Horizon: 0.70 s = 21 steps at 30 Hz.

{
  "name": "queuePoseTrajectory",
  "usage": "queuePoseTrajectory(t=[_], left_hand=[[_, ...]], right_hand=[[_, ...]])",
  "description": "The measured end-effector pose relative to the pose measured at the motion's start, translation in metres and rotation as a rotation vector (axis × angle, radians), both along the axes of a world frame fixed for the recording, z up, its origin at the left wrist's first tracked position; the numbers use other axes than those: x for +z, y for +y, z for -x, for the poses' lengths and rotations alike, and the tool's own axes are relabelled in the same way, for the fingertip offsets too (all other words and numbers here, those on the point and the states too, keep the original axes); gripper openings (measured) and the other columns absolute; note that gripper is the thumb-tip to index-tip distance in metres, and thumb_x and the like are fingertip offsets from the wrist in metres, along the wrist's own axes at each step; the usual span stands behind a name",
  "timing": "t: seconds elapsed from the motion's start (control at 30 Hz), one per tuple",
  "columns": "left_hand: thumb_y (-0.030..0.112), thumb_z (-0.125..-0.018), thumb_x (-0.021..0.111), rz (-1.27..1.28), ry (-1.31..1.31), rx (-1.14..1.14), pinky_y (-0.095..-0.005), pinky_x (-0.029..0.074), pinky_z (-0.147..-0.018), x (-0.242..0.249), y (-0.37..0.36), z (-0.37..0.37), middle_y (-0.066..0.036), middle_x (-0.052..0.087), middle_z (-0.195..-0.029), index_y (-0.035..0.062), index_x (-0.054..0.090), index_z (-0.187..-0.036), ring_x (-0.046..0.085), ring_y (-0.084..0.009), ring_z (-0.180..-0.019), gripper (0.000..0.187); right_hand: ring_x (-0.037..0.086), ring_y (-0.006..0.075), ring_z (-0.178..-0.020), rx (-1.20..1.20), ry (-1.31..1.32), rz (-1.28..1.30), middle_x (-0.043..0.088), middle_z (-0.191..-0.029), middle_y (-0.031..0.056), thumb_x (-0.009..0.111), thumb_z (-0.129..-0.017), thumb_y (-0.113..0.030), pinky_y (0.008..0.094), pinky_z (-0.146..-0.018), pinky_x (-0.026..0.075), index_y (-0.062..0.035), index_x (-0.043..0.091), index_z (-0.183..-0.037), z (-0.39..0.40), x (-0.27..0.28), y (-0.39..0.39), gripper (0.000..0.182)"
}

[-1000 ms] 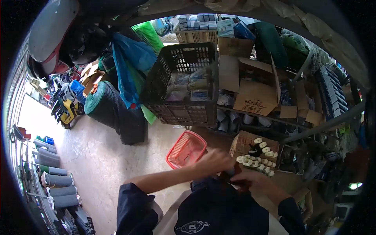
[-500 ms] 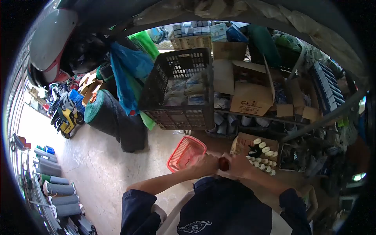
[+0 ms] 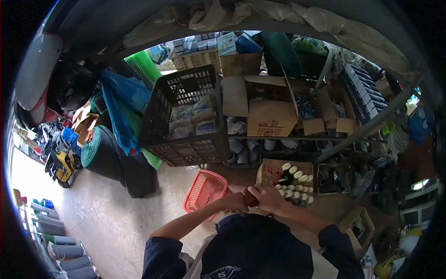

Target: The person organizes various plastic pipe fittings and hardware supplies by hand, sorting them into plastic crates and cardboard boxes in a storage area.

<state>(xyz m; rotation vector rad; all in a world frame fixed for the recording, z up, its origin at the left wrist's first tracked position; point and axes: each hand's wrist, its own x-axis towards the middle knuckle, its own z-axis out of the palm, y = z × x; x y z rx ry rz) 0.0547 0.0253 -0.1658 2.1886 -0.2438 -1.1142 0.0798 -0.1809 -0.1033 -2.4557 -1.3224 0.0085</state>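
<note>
A small dark red object (image 3: pixel 251 200) is held between my two hands, close to my chest. My left hand (image 3: pixel 233 202) is closed round its left side, and my right hand (image 3: pixel 268 197) grips it from the right. Just left of my hands, a red plastic basket (image 3: pixel 191 199) stands on the floor, its near right part partly behind my left forearm. Beyond my right hand is a cardboard box (image 3: pixel 265 171) holding several cream-coloured ribbed pieces (image 3: pixel 290 188). What exactly the red object is cannot be made out.
A large black crate (image 3: pixel 186 151) with packed bags stands ahead. Open cardboard boxes (image 3: pixel 272 118) sit on the shelf to its right. A green-black mesh roll (image 3: pixel 109 156) lies at left, beside a blue plastic bag (image 3: pixel 123 93). Another open box (image 3: pixel 360 225) is at lower right.
The view has turned to the right, so the surroundings appear shifted left. Both hands remain together on the red object.
</note>
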Motion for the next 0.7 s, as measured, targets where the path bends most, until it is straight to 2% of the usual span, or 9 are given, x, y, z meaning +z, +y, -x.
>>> queuePoseTrajectory(t=[0.03,0.1,0.2,0.33,0.43,0.53,0.57,0.67,0.7], left_hand=[[0.019,-0.076,0.062,0.068,0.117,0.025,-0.043,0.058,-0.065,-0.011,0.002,0.002,-0.018,0.071,-0.077,0.0009,0.07,-0.094,0.071,-0.032,-0.067,0.027],[0.017,-0.076,0.064,-0.075,-0.242,-0.105,-0.0408,0.058,-0.061,0.026,0.0,0.005,-0.017,0.071,-0.077,0.0039,0.071,-0.092,0.071,-0.0297,-0.067,0.022],[0.016,-0.077,0.066,-0.225,-0.723,-0.256,-0.0386,0.058,-0.058,0.048,-0.003,-0.003,-0.014,0.071,-0.078,0.0069,0.07,-0.089,0.072,-0.027,-0.07,0.016],[0.016,-0.078,0.066,-0.095,-1.338,-0.245,-0.0376,0.057,-0.058,0.047,-0.007,-0.005,-0.01,0.07,-0.079,0.0088,0.069,-0.085,0.072,-0.0262,-0.074,0.011],[0.015,-0.078,0.065,-0.191,-1.16,-0.278,-0.0384,0.057,-0.057,0.046,-0.007,0.002,-0.01,0.069,-0.076,0.0077,0.069,-0.085,0.072,-0.0275,-0.073,0.01],[0.013,-0.077,0.065,-0.201,-0.91,-0.243,-0.0381,0.057,-0.057,0.067,-0.001,0.013,-0.011,0.069,-0.077,0.0064,0.068,-0.085,0.072,-0.0275,-0.072,0.011],[0.013,-0.077,0.065,-0.22,-0.889,-0.232,-0.0385,0.057,-0.058,0.066,0.001,0.014,-0.011,0.069,-0.078,0.006,0.068,-0.085,0.072,-0.0275,-0.071,0.011],[0.012,-0.076,0.066,-0.261,-0.862,-0.214,-0.0395,0.057,-0.061,0.064,-0.002,0.018,-0.011,0.07,-0.078,0.0052,0.068,-0.084,0.071,-0.0276,-0.069,0.01],[0.011,-0.075,0.067,-0.269,-0.872,-0.214,-0.0395,0.057,-0.061,0.069,-0.005,0.018,-0.01,0.07,-0.078,0.0052,0.068,-0.083,0.071,-0.0275,-0.067,0.01]], right_hand=[[0.066,0.0353,-0.097,-0.002,0.022,-0.013,0.066,-0.102,0.0171,0.082,-0.069,-0.039,0.0438,-0.087,0.052,-0.0055,0.053,-0.123,0.0,-0.005,-0.003,0.069],[0.065,0.0359,-0.097,0.004,0.072,-0.039,0.065,-0.104,0.0176,0.083,-0.069,-0.045,0.0443,-0.089,0.051,-0.0061,0.054,-0.121,0.002,-0.012,-0.006,0.071],[0.065,0.0331,-0.098,-0.152,0.679,0.112,0.064,-0.103,0.0158,0.079,-0.078,-0.048,0.0421,-0.089,0.051,-0.0056,0.054,-0.12,-0.005,0.026,0.007,0.065],[0.062,0.0244,-0.099,-0.323,1.239,0.0,0.064,-0.104,0.0117,0.072,-0.086,-0.05,0.0365,-0.088,0.05,-0.0014,0.051,-0.128,0.004,-0.017,-0.017,0.068],[0.06,0.0166,-0.099,-0.374,1.407,-0.189,0.062,-0.111,0.0091,0.068,-0.091,-0.04,0.0316,-0.086,0.049,0.0,0.047,-0.137,0.014,-0.039,-0.028,0.065],[0.061,0.0224,-0.105,-0.436,1.446,-0.165,0.062,-0.118,0.0132,0.073,-0.085,-0.052,0.0365,-0.091,0.05,0.0003,0.051,-0.132,0.006,-0.019,-0.04,0.073],[0.062,0.0224,-0.106,-0.351,1.508,-0.284,0.061,-0.121,0.0126,0.071,-0.087,-0.042,0.0373,-0.092,0.05,-0.0004,0.048,-0.136,0.002,0.005,-0.04,0.068],[0.061,0.0227,-0.108,-0.58,1.571,-0.603,0.061,-0.12,0.0117,0.069,-0.086,-0.032,0.0367,-0.097,0.048,-0.0002,0.047,-0.138,0.007,0.013,-0.059,0.065],[0.061,0.0241,-0.107,-0.523,1.499,-0.603,0.061,-0.12,0.012,0.068,-0.086,-0.03,0.037,-0.096,0.049,0.0005,0.046,-0.138,0.007,0.013,-0.061,0.064]])
